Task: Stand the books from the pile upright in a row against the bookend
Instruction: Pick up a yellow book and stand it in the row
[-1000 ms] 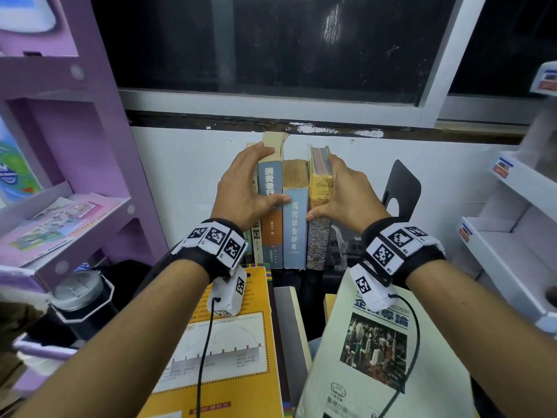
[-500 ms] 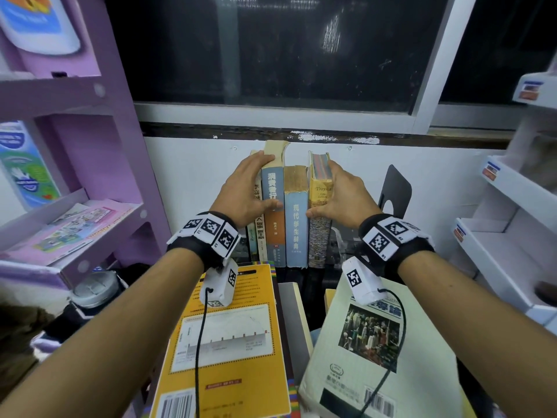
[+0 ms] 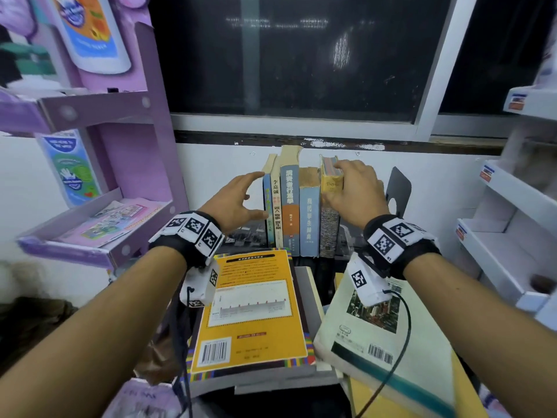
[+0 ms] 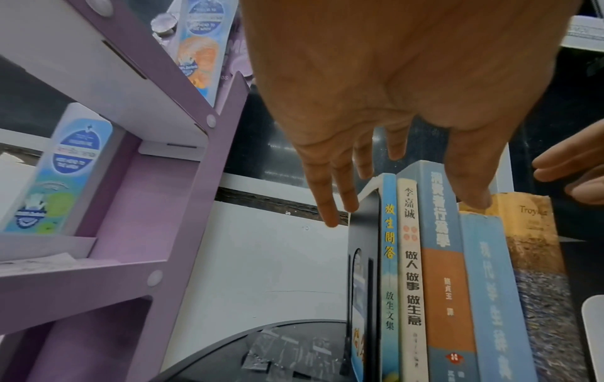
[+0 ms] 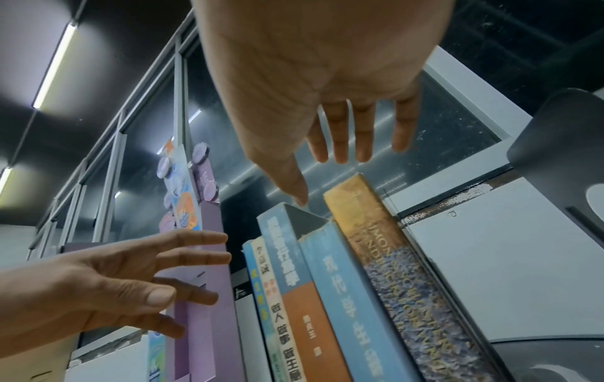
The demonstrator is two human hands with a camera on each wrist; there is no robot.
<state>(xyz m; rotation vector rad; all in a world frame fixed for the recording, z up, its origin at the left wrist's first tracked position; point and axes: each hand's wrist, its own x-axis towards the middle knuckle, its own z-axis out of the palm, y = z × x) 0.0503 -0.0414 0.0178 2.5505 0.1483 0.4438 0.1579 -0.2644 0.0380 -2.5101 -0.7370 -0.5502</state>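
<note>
Several books stand upright in a row against the back wall. A thin blue book is at the left end and a yellow-spined book at the right end. A black bookend stands against the thin blue book, and a second black bookend stands apart to the right. My left hand hovers open with spread fingers just left of the row. My right hand reaches with straight fingers over the top of the yellow-spined book. The pile lies flat in front, with an orange-covered book and a pale green book.
A purple shelf unit with leaflets rises on the left. A white shelf unit stands on the right. A dark window and a white wall lie behind the row. A grey book lies between the two flat ones.
My left hand has let go of the row's left side and drawn away to the left with its fingers spread. My right hand has slid up to the top of the yellow-spined book.
</note>
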